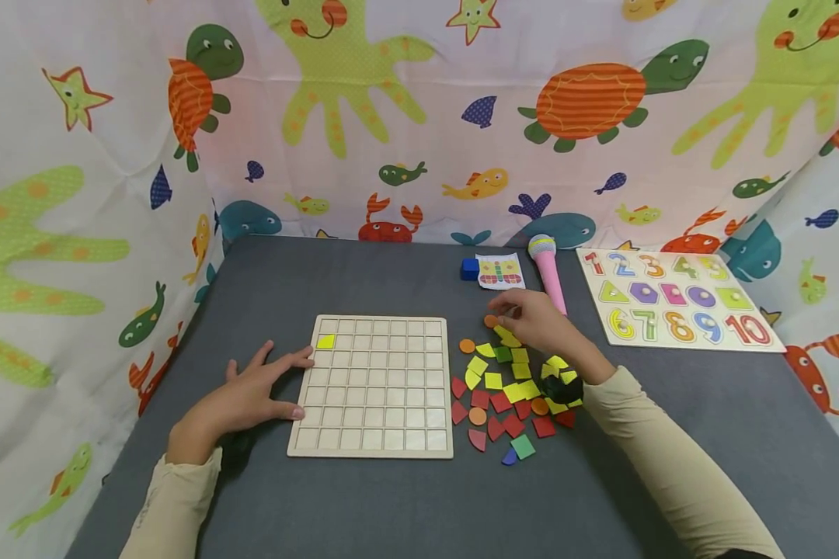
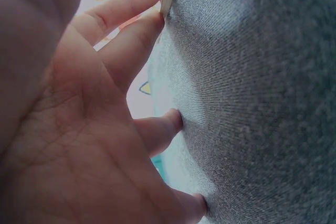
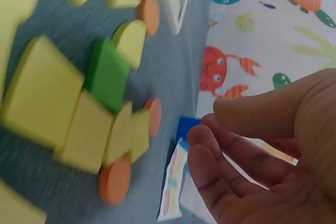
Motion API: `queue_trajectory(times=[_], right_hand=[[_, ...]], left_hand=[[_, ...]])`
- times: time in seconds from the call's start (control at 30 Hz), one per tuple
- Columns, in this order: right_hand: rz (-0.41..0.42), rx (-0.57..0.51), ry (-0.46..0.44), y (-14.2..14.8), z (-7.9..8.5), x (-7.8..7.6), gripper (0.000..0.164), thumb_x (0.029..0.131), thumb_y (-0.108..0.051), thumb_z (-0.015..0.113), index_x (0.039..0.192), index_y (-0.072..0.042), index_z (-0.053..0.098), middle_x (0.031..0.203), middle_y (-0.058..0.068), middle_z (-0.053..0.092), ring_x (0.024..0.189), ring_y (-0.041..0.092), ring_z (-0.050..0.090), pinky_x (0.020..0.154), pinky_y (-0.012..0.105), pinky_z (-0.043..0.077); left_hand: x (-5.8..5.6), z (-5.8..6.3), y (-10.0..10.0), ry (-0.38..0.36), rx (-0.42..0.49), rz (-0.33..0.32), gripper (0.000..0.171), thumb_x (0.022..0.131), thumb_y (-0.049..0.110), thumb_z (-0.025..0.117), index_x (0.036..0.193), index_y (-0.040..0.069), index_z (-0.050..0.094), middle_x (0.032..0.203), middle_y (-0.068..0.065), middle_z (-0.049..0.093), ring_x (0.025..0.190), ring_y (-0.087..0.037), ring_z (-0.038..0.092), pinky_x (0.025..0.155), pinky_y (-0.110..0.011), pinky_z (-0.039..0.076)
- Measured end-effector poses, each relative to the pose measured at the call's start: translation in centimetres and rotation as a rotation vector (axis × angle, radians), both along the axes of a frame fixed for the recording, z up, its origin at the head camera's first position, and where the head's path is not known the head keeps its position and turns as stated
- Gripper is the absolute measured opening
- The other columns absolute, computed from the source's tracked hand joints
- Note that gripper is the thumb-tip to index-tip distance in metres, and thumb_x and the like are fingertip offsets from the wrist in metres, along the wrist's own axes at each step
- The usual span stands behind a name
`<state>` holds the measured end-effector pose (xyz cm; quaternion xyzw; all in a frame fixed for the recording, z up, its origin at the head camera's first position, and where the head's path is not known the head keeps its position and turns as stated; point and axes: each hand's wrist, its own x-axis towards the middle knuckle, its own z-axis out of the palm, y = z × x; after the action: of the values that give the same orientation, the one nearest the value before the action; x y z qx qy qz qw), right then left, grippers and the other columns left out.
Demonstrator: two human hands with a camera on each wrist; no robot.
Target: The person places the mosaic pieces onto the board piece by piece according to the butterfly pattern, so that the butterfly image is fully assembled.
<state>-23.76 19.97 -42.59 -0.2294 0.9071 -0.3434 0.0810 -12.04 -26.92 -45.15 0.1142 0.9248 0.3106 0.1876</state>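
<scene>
A wooden grid board (image 1: 374, 376) lies flat on the table, with one yellow square (image 1: 326, 341) in a cell of its upper left corner. My left hand (image 1: 252, 394) spreads along the board's left edge, its thumb and a fingertip right at the rim. In the left wrist view two other fingertips rest on the dark cloth. Over the top of the pile of coloured pieces hovers my right hand (image 1: 541, 322), fingers loosely bent, nothing visible between them. Below its fingertips are an orange disc (image 1: 491, 320) and yellow pieces (image 3: 79, 129). A green square (image 3: 107, 76) lies among them.
Red squares (image 1: 499, 401) and red quarter-rounds (image 1: 477, 439) lie lower in the pile, a blue piece (image 1: 510, 457) at its bottom. Behind stand a blue cube (image 1: 469, 269), a picture card (image 1: 501, 272) and a pink microphone (image 1: 549, 276). A number puzzle (image 1: 678, 301) lies at the right.
</scene>
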Motion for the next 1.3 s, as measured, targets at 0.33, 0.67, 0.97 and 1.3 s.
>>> queue_trajectory(times=[0.33, 0.67, 0.97, 1.3], right_hand=[[0.051, 0.157, 0.152, 1.1, -1.1, 0.7, 0.024, 0.095, 0.002, 0.075, 0.118, 0.007, 0.075, 0.108, 0.019, 0.074, 0.092, 0.032, 0.064, 0.084, 0.049, 0.057], [0.033, 0.157, 0.09, 0.6, -2.2, 0.3, 0.027, 0.094, 0.005, 0.074, 0.12, 0.004, 0.076, 0.113, 0.018, 0.07, 0.098, 0.033, 0.06, 0.084, 0.046, 0.056], [0.004, 0.062, 0.049, 1.6, -2.5, -0.5, 0.022, 0.094, 0.004, 0.074, 0.115, 0.001, 0.08, 0.103, 0.012, 0.068, 0.087, 0.027, 0.057, 0.072, 0.038, 0.048], [-0.076, -0.211, -0.242, 1.2, -2.3, -0.7, 0.022, 0.103, -0.006, 0.072, 0.122, 0.002, 0.078, 0.112, 0.017, 0.078, 0.092, 0.03, 0.073, 0.081, 0.032, 0.061]], left_hand=[[0.0, 0.0, 0.1, -0.004, 0.005, -0.002, 0.092, 0.084, 0.037, 0.093, 0.162, 0.017, 0.047, 0.172, -0.021, 0.032, 0.158, -0.058, -0.004, 0.106, -0.089, -0.013], [0.0, 0.1, 0.0, -0.002, 0.011, -0.005, 0.092, 0.085, 0.036, 0.092, 0.162, 0.017, 0.047, 0.172, -0.022, 0.031, 0.158, -0.057, -0.004, 0.106, -0.088, -0.014], [0.1, 0.4, 0.1, 0.0, -0.009, -0.004, 0.093, 0.084, 0.035, 0.093, 0.162, 0.016, 0.046, 0.171, -0.023, 0.032, 0.157, -0.059, -0.004, 0.106, -0.089, -0.013], [-0.1, 0.1, 0.0, 0.0, 0.005, -0.004, 0.089, 0.084, 0.034, 0.093, 0.16, 0.016, 0.049, 0.171, -0.022, 0.031, 0.158, -0.058, -0.005, 0.105, -0.089, -0.014]])
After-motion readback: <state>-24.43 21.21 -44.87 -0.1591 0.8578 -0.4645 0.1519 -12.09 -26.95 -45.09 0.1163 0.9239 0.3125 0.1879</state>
